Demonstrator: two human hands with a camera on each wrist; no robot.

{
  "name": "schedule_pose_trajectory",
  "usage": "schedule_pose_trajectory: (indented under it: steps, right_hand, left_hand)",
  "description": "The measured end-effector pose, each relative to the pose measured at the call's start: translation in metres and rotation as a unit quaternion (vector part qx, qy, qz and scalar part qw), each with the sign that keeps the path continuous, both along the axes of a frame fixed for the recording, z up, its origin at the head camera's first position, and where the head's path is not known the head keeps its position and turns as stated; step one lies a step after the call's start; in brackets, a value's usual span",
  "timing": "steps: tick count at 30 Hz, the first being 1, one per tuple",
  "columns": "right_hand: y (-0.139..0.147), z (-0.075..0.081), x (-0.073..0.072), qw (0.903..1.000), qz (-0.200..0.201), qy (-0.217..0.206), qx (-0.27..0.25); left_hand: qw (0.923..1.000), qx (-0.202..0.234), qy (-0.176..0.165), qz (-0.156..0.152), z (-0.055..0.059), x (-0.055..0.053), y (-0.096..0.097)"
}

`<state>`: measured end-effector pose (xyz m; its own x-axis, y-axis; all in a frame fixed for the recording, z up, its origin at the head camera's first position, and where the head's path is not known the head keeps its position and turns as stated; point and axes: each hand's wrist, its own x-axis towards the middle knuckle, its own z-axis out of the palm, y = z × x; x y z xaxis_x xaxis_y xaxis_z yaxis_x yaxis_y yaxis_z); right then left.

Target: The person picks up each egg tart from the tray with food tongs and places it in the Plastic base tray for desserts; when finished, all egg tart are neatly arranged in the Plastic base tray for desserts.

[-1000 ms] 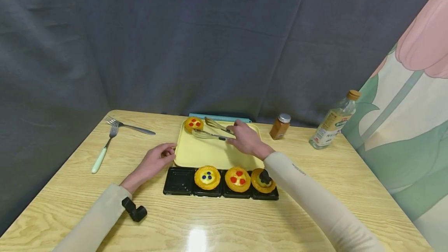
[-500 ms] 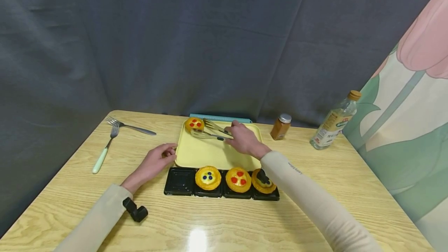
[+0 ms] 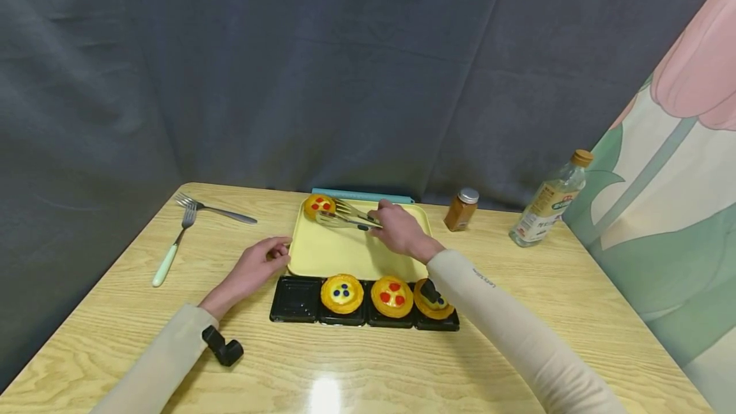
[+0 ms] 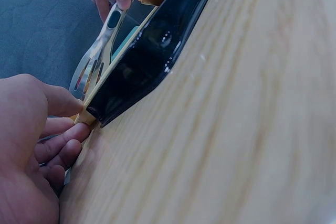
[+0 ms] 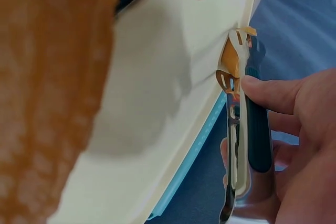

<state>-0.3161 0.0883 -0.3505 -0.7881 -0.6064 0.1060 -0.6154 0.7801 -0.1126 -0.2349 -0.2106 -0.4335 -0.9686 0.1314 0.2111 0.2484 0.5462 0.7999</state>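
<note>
In the head view my right hand point(image 3: 399, 229) grips metal tongs point(image 3: 358, 225) with dark pads on their handles. Their slotted tips lie on either side of a small tart with red pieces point(image 3: 313, 206), at the far left corner of a yellow tray point(image 3: 339, 254); contact cannot be told. My left hand point(image 3: 259, 267) pinches the tray's left edge, thumb above and fingers below, as the left wrist view shows. Along the near side runs a black four-part tray point(image 3: 295, 300). It bears a blueberry-topped tart point(image 3: 342, 293), a red-topped tart point(image 3: 392, 296) and a tart partly hidden by the wrist camera point(image 3: 439, 309).
Two forks point(image 3: 215, 211) point(image 3: 178, 238) lie at the left. A spice jar point(image 3: 462, 209) with a silver lid stands right of the yellow tray, and a clear bottle point(image 3: 543, 209) farther right. A blue strip point(image 3: 362, 195) lies behind the tray, before a dark curtain point(image 3: 299, 69).
The tongs have shifted slightly left toward the tart on the yellow tray, and their tips are a little closer together. My left hand stays at the tray's edge.
</note>
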Motion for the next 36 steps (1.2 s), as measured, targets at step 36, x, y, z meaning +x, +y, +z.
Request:
schedule_pose_trajectory:
  steps: [36]
  right_hand:
    - [0.015,0.008,0.02,0.9987,0.023,0.014,-0.043]
  left_hand:
    - [1.0,-0.008,0.001,0.002,0.001,0.001,0.0]
